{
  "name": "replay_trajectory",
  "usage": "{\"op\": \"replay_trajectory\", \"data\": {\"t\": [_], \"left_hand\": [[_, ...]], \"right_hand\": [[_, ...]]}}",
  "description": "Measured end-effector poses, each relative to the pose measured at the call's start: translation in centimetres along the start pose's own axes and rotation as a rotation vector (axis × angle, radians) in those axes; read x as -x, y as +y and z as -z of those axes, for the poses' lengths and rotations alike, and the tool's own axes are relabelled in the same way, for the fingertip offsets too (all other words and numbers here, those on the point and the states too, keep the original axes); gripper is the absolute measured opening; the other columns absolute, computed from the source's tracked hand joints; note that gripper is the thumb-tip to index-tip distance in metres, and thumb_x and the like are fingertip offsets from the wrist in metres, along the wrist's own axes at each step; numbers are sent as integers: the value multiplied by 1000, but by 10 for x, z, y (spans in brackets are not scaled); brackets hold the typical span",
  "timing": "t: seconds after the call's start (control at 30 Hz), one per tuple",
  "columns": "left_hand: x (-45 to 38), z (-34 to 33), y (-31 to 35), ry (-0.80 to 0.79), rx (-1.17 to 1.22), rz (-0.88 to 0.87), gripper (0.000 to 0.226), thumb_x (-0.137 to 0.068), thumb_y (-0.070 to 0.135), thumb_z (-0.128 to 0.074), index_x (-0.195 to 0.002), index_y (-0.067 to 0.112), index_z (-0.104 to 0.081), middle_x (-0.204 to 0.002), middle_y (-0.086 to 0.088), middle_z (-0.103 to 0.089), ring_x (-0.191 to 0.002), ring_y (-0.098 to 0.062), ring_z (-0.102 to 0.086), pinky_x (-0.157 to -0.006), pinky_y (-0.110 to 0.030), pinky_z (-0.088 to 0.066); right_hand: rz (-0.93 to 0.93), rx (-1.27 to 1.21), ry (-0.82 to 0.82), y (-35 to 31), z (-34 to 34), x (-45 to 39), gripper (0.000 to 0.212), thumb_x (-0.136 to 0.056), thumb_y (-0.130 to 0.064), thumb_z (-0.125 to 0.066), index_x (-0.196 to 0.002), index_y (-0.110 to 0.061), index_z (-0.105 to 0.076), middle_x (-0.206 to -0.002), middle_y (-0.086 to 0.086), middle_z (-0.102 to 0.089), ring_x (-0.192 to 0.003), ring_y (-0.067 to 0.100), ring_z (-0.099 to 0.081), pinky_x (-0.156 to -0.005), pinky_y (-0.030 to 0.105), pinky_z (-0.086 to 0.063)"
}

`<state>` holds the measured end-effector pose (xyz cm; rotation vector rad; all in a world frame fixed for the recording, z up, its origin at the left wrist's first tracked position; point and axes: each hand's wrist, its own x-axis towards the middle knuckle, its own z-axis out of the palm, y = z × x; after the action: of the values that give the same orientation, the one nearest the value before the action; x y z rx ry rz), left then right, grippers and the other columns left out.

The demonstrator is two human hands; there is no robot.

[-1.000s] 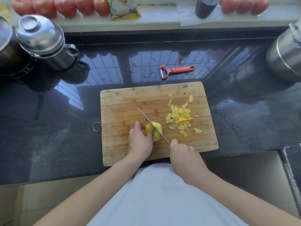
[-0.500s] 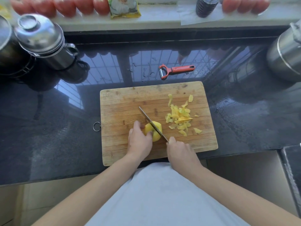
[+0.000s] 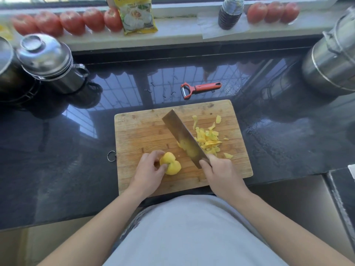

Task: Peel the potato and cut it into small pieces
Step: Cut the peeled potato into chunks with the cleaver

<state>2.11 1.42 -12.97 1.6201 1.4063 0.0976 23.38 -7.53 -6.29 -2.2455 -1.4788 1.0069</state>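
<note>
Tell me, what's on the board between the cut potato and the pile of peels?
The head view shows the cleaver blade slanting between the potato and the peels, gripped by the right hand.

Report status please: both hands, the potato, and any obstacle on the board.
Left hand holds peeled potato, split in two halves. Right hand grips knife, blade lifted off potato. Peel pile lies right of blade on cutting board.

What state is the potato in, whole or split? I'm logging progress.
Split in two: the peeled potato shows a cleft between two halves, held by the left hand; the cleaver is lifted clear.
</note>
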Motion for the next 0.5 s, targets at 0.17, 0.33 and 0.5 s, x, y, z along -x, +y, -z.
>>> {"op": "replay_trajectory", "data": {"t": [0.17,0.33,0.5], "left_hand": [[-15,10,19,-72,-218,-70,43,-100,39,-63,-141,35,-52,-128,9,-49,-106,-13,-58,-95,-40,-53],[-43,11,62,-66,-328,-198,60,-97,36,-70,-151,30,-45,-141,1,-46,-130,-22,-48,-108,-41,-46],[-66,-13,86,-202,-655,-326,47,-96,25,-70,-139,24,-52,-133,-3,-53,-121,-27,-51,-96,-41,-51]], "right_hand": [[-130,-222,57,5,21,-11,29,-102,-33,-45,-77,-22,-57,-66,2,-60,-57,16,-52,-53,40,-44],[-239,-213,145,16,36,-10,33,-100,-37,-43,-76,-19,-57,-66,-1,-62,-63,21,-59,-59,42,-50],[-270,-281,153,21,44,0,34,-103,-32,-44,-78,-14,-57,-64,-2,-59,-57,16,-54,-58,41,-53]]}}
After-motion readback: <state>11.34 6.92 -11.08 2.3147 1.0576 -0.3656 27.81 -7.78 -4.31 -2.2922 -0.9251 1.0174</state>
